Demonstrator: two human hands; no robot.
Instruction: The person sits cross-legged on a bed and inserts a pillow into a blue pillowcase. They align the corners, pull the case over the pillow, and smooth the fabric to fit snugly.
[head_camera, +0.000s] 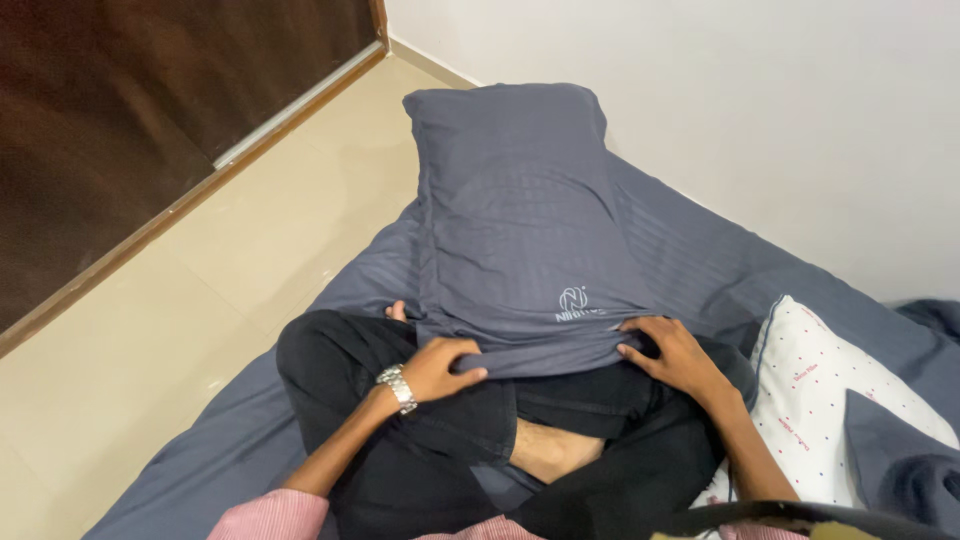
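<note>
A grey pillow in a striped grey pillowcase (520, 210) lies lengthwise in front of me, its near end resting on my crossed legs in black trousers (400, 440). My left hand (440, 368), with a metal watch on the wrist, grips the near open edge of the pillowcase at its left corner. My right hand (672, 352) clutches the same edge at its right corner. Both hands bunch the fabric at the hem.
I sit on a mattress with a grey striped sheet (700, 260). A white dotted pillow (830, 400) lies at my right, partly under grey cloth (900, 450). A beige tiled floor (200, 300), a dark wooden door (120, 110) and a white wall (750, 100) surround the bed.
</note>
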